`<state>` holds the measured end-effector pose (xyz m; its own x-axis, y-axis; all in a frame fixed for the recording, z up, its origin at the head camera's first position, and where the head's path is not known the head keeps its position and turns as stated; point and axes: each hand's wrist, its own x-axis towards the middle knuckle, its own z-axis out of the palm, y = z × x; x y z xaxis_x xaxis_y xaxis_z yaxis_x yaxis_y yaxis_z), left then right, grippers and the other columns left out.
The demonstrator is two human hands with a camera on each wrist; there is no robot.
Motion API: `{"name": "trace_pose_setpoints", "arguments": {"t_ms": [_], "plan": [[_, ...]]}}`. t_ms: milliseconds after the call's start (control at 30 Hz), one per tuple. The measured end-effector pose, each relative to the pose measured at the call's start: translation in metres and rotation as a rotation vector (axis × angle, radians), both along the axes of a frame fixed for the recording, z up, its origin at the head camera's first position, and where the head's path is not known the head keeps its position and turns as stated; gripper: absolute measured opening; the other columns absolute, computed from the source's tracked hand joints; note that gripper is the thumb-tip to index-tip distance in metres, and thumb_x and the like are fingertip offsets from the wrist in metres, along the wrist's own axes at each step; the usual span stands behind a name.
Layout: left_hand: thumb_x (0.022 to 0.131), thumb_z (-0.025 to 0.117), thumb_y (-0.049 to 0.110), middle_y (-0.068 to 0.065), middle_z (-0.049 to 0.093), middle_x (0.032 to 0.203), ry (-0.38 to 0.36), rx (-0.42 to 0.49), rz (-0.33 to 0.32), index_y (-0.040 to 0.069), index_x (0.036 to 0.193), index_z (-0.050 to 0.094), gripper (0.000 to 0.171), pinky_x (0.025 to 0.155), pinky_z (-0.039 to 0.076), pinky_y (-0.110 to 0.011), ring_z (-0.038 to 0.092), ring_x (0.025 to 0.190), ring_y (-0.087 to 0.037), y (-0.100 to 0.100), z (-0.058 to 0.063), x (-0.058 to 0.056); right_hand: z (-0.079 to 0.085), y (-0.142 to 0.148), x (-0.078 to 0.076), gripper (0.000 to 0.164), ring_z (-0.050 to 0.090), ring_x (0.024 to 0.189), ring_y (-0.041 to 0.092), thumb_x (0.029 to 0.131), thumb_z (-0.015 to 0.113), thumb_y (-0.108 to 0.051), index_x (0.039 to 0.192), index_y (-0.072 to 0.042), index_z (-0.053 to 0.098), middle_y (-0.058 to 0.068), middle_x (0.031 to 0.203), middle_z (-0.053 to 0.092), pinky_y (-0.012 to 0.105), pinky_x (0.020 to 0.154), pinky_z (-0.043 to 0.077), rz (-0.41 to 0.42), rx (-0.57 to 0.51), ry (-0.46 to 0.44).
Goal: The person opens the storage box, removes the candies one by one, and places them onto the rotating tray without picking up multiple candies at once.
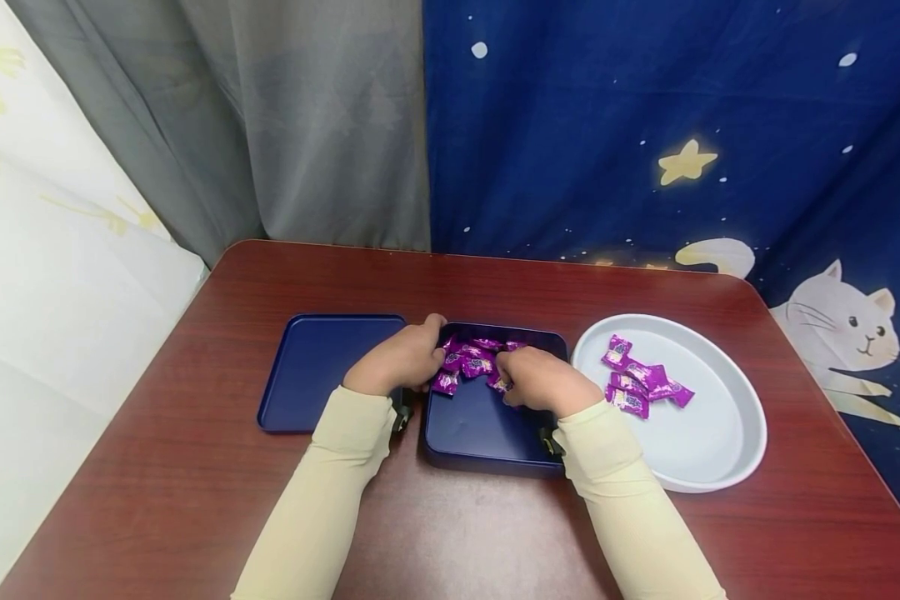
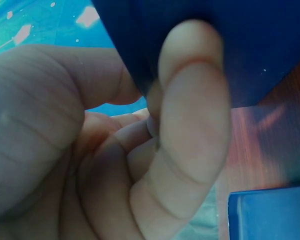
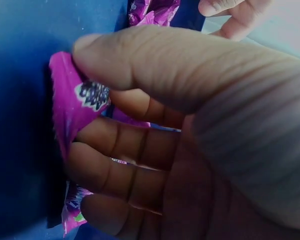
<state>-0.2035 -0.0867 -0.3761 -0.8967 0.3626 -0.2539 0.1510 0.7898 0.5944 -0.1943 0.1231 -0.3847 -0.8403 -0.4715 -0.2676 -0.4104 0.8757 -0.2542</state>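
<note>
A dark blue rectangular tin (image 1: pixel 487 429) stands in the middle of the table, with several purple-wrapped candies (image 1: pixel 476 367) heaped toward its far side. My left hand (image 1: pixel 401 358) grips the tin's left wall, fingers curled at the rim; the left wrist view shows them bent against the blue wall (image 2: pixel 260 45). Inside the tin, my right hand (image 1: pixel 540 379) pinches a purple-wrapped candy (image 3: pixel 70 107) between thumb and fingers, seen closely in the right wrist view. More wrapped candies (image 3: pixel 155 11) lie around that hand. Part of the heap is hidden by my hands.
To the left lies a flat blue lid (image 1: pixel 326 367), partly behind my left forearm. On the right, a round white tray (image 1: pixel 708 433) holds several more purple candies (image 1: pixel 645 379); its edge is close to the tin. Curtains (image 1: pixel 570 125) hang behind the table (image 1: pixel 195 467).
</note>
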Motion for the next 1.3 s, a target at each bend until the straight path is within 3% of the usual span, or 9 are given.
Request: {"name": "trace_pose_setpoints", "arguments": {"t_ms": [200, 433, 567, 1000, 1133, 1300], "plan": [[0.097, 0.045, 0.017, -0.010, 0.062, 0.069, 0.000, -0.003, 0.000, 0.006, 0.143, 0.024, 0.051, 0.055, 0.050, -0.033, 0.059, 0.052, -0.017, 0.0005, -0.0004, -0.0001, -0.0001, 0.0004, 0.0009, 0.020, 0.049, 0.062, 0.018, 0.074, 0.073, -0.010, 0.079, -0.013, 0.054, 0.003, 0.067, 0.052, 0.029, 0.053, 0.039, -0.001, 0.012, -0.007], [0.097, 0.044, 0.016, -0.010, 0.062, 0.068, 0.003, -0.003, -0.009, 0.006, 0.143, 0.024, 0.051, 0.056, 0.050, -0.033, 0.059, 0.051, -0.017, 0.0003, -0.0002, -0.0006, 0.0001, 0.0007, 0.0011, 0.035, 0.052, 0.074, 0.019, 0.076, 0.074, -0.014, 0.106, -0.011, 0.056, 0.002, 0.082, 0.058, 0.036, 0.071, 0.048, 0.004, 0.033, -0.014], [0.097, 0.044, 0.016, -0.010, 0.062, 0.067, 0.006, -0.008, -0.010, 0.006, 0.143, 0.024, 0.051, 0.056, 0.049, -0.033, 0.059, 0.051, -0.017, 0.0001, -0.0005, -0.0010, 0.0014, 0.0000, 0.0011, 0.040, 0.052, 0.078, 0.019, 0.077, 0.073, -0.014, 0.115, -0.013, 0.059, 0.002, 0.085, 0.059, 0.037, 0.074, 0.048, 0.011, 0.044, -0.035], [0.097, 0.045, 0.016, -0.010, 0.062, 0.065, 0.002, -0.011, -0.009, 0.005, 0.143, 0.024, 0.051, 0.057, 0.050, -0.033, 0.059, 0.050, -0.017, -0.0005, 0.0000, -0.0010, 0.0022, 0.0013, 0.0007, 0.029, 0.051, 0.078, 0.019, 0.079, 0.070, -0.011, 0.106, -0.016, 0.064, 0.001, 0.082, 0.058, 0.037, 0.074, 0.047, 0.049, 0.045, -0.008], [0.097, 0.045, 0.016, -0.009, 0.063, 0.066, -0.003, -0.007, -0.008, 0.005, 0.143, 0.024, 0.051, 0.058, 0.050, -0.033, 0.060, 0.050, -0.017, -0.0008, -0.0004, -0.0010, 0.0040, 0.0033, 0.0003, 0.031, 0.051, 0.078, 0.020, 0.079, 0.069, -0.013, 0.110, -0.012, 0.064, 0.003, 0.083, 0.059, 0.037, 0.073, 0.046, 0.044, 0.013, -0.009], [0.097, 0.046, 0.017, -0.009, 0.063, 0.065, -0.001, -0.001, -0.010, 0.006, 0.143, 0.024, 0.051, 0.059, 0.050, -0.033, 0.060, 0.051, -0.017, -0.0009, 0.0002, -0.0009, 0.0084, 0.0059, 0.0001, 0.034, 0.052, 0.085, 0.020, 0.079, 0.066, -0.012, 0.112, -0.005, 0.063, 0.007, 0.096, 0.063, 0.040, 0.083, 0.048, 0.074, -0.046, 0.066]]}}
